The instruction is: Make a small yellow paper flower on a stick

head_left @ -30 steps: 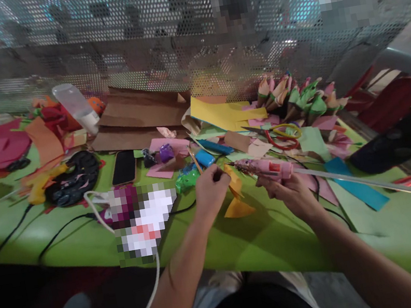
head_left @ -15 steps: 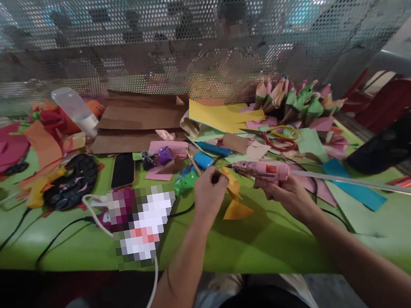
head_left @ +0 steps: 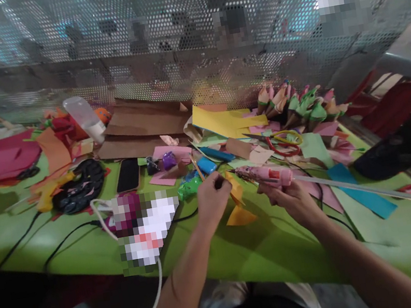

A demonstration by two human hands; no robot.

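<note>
My right hand (head_left: 289, 197) is wrapped round a pink hot glue gun (head_left: 268, 175), whose nozzle points left toward my other hand. A long clear glue stick (head_left: 360, 186) sticks out of the gun's back end. My left hand (head_left: 215, 197) is closed in a pinch on a folded yellow-orange paper piece (head_left: 241, 216), which hangs down beside the fingers. The nozzle is close to the pinched top of the paper; whether they touch I cannot tell. A green wrapped lump (head_left: 189, 188) and a blue one (head_left: 206, 165) lie just beyond my left hand.
Red and yellow scissors (head_left: 284, 143), a black phone (head_left: 127, 175), a yellow glue gun (head_left: 52, 193) and a purple power socket (head_left: 128, 211) lie about the green table. Behind are brown paper sheets (head_left: 145, 124) and paper flowers (head_left: 303, 103). A black bottle (head_left: 404, 144) lies at right.
The view has shifted slightly, so the table appears a little lower and further right. Both hands keep their hold. Part of another person's arm has come in at the left edge.
</note>
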